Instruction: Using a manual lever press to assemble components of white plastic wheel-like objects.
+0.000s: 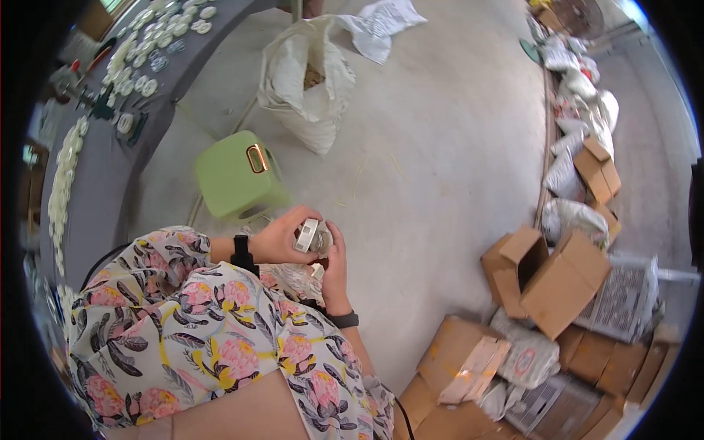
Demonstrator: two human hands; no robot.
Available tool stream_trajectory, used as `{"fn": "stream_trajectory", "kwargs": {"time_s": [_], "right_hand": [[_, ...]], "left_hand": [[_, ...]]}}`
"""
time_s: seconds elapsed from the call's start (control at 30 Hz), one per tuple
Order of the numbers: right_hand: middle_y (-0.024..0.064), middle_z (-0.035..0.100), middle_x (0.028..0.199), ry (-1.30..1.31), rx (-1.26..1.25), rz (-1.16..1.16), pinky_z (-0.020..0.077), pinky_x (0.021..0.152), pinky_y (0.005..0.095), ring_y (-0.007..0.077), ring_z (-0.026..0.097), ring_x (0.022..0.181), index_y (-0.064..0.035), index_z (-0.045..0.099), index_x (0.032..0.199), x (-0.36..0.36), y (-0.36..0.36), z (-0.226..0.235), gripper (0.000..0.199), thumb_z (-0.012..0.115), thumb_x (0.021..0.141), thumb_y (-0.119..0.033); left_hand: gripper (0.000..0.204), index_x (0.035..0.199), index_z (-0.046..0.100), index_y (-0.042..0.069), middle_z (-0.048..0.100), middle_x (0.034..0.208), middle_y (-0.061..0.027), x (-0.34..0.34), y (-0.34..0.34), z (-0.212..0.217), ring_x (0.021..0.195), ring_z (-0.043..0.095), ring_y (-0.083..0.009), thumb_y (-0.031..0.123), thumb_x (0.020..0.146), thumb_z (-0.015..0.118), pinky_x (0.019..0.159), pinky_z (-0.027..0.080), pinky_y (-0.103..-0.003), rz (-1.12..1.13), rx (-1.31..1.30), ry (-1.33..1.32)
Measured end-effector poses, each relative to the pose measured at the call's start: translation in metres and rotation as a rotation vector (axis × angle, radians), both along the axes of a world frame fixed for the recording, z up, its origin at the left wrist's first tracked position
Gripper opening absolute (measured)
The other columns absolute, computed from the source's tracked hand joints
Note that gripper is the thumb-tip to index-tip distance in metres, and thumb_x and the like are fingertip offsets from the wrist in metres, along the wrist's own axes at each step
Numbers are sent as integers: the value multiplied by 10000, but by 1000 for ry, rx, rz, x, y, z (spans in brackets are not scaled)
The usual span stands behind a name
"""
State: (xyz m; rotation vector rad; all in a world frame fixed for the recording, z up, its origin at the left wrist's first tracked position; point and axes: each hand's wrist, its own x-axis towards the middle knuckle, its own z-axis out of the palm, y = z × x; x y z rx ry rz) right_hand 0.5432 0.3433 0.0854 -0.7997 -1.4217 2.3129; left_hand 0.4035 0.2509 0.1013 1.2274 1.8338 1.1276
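Observation:
My left hand (281, 236), with a black strap at the wrist, is closed on a small white block-like piece (306, 235) with slots in its face. Against it lies a greyish-white rounded part (323, 240), partly covered by fingers. My right hand (336, 268), wearing a dark wristband, curls round that rounded part from the other side. Both hands meet in front of my body, above the floor. Whether the two parts are joined I cannot tell. Below the hands, a pale crumpled thing (290, 277) shows partly behind the sleeve.
A green stool (238, 176) stands just beyond my left hand. Farther off is an open white woven sack (308, 95). At left, a grey-covered table (110, 176) bears many white oval parts (66, 172). Cardboard boxes (565, 282) and bagged goods line the right side.

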Motion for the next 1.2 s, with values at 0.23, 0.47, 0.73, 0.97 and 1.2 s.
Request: {"fn": "stream_trajectory", "kwargs": {"time_s": [0.23, 0.47, 0.73, 0.97, 1.2], "right_hand": [[104, 483, 1262, 73, -352, 172, 464, 831, 384, 233, 507, 1113, -88, 315, 1363, -28, 25, 4, 457, 337, 948, -278], [102, 495, 1248, 159, -671, 416, 479, 805, 381, 257, 533, 1064, -89, 352, 1334, -59, 13, -16, 457, 356, 918, -278], [96, 500, 1253, 47, -789, 573, 472, 802, 406, 268, 542, 1042, -80, 400, 1303, -83, -2, -39, 454, 332, 909, -294], [94, 561, 1149, -24, -671, 694, 468, 693, 339, 241, 578, 903, -77, 451, 1253, -121, -11, -36, 418, 328, 927, -308], [108, 561, 1139, -88, -778, 831, 470, 675, 323, 249, 592, 881, -74, 450, 1246, -149, -30, -43, 395, 328, 936, -286]], "left_hand": [[558, 1219, 425, 71, 517, 1121, -56, -1, -15, 3, 1065, 505, -144, 35, 717, 666, 927, 414, -301, 318, 185, -537], [569, 1238, 420, 76, 534, 1103, -49, 0, -53, -10, 1054, 514, -137, 15, 729, 668, 927, 421, -306, 569, 381, -709], [588, 1251, 415, 80, 538, 1097, -41, 13, -82, -21, 1038, 520, -138, 42, 729, 684, 904, 435, -314, 735, 433, -548], [389, 1250, 423, 91, 582, 996, -25, 10, -95, -41, 874, 546, -87, 269, 912, 496, 678, 467, -234, 1062, 511, -772], [351, 1257, 440, 118, 599, 972, -23, 8, -121, -48, 792, 557, -96, 242, 928, 443, 599, 434, -216, 905, 854, -1275]]}}
